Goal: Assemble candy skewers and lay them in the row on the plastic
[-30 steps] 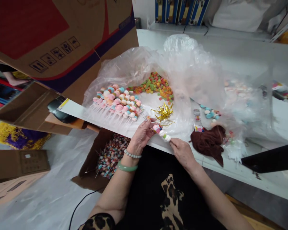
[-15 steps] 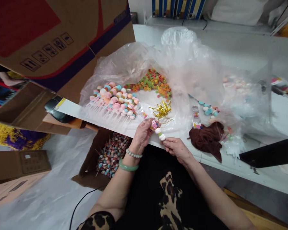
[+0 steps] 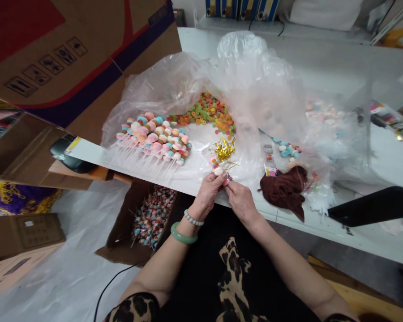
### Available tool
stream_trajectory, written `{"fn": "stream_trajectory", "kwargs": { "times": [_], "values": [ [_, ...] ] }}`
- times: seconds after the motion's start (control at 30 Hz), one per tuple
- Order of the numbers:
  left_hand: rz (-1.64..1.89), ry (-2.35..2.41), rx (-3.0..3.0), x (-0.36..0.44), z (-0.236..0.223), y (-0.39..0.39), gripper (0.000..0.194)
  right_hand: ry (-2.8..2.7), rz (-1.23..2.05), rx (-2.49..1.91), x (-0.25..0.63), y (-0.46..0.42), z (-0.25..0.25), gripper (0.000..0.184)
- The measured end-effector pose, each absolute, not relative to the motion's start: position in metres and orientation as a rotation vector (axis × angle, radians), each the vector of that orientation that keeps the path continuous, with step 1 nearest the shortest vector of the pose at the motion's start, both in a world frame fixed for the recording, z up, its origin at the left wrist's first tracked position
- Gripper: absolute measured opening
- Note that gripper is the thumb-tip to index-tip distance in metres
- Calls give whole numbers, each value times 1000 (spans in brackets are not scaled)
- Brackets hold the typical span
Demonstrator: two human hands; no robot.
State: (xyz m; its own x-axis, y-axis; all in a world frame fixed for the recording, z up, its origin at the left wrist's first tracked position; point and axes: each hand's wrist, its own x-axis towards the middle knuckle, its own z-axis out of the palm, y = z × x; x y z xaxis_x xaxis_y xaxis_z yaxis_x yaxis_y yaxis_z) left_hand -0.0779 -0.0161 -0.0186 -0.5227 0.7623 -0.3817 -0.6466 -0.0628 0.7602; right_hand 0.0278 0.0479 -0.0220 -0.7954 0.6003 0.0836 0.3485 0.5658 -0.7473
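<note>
A candy skewer [image 3: 216,168] in a clear wrapper points away from me above the table edge. My left hand [image 3: 207,193], wearing a bead bracelet and a green bangle, is closed around its near end. The fingers of my right hand [image 3: 241,200] are pinched against that same end, beside the left thumb; a pink printed bit of wrapper shows there. Just beyond the skewer lie gold twist ties [image 3: 225,150]. To the left is a pile of candy skewers [image 3: 154,139] with white sticks. Colourful gummy rings [image 3: 211,109] are heaped behind on clear plastic.
Under the table edge, an open cardboard box [image 3: 121,239] holds many wrapped skewers. A large carton [image 3: 97,58] stands at left. Clear plastic bags [image 3: 265,85] cover the middle. At right lie a brown cloth [image 3: 285,190], a printed wrapper [image 3: 269,161] and a black flat object [image 3: 372,207].
The skewer has turned, its candy end now pointing away from me. My right hand has left the white candies and come up against my left fingers. The view has shifted slightly.
</note>
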Motion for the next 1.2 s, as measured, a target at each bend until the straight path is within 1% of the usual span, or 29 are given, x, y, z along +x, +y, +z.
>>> {"fn": "stream_trajectory", "kwargs": {
  "times": [0.07,0.13,0.23,0.4,0.57,0.67,0.77,0.93,1.0,1.1,1.2],
  "values": [
    [1794,1156,92,-81,-16,-16,39,-2426,1112,-752,28,50,-22,29],
    [1834,1130,39,-87,-14,-18,42,-2354,1178,-759,32,52,-21,23],
    [1866,1117,13,-95,-13,-21,46,-2248,1295,-867,40,55,-20,18],
    [1846,1123,45,-85,-13,-19,44,-2132,1471,-904,32,49,-19,15],
    [1750,1111,35,-85,-12,-21,48,-1936,1787,-943,28,48,-19,18],
    [1786,1079,1,-100,-11,-23,48,-1979,1695,-976,36,52,-22,17],
    [1882,1086,-75,-108,-8,-21,41,-2083,1594,-963,39,54,-25,16],
    [1974,1024,26,-91,-7,-14,41,-2107,1535,-921,24,50,-18,19],
    [1955,1013,31,-84,-7,-12,42,-2045,1575,-919,20,49,-14,21],
    [1864,1073,9,-81,-7,-12,45,-1935,1665,-951,21,49,-12,18],
    [1726,1164,55,-80,-9,-15,42,-1940,1590,-985,26,51,-13,18]
  ]
}}
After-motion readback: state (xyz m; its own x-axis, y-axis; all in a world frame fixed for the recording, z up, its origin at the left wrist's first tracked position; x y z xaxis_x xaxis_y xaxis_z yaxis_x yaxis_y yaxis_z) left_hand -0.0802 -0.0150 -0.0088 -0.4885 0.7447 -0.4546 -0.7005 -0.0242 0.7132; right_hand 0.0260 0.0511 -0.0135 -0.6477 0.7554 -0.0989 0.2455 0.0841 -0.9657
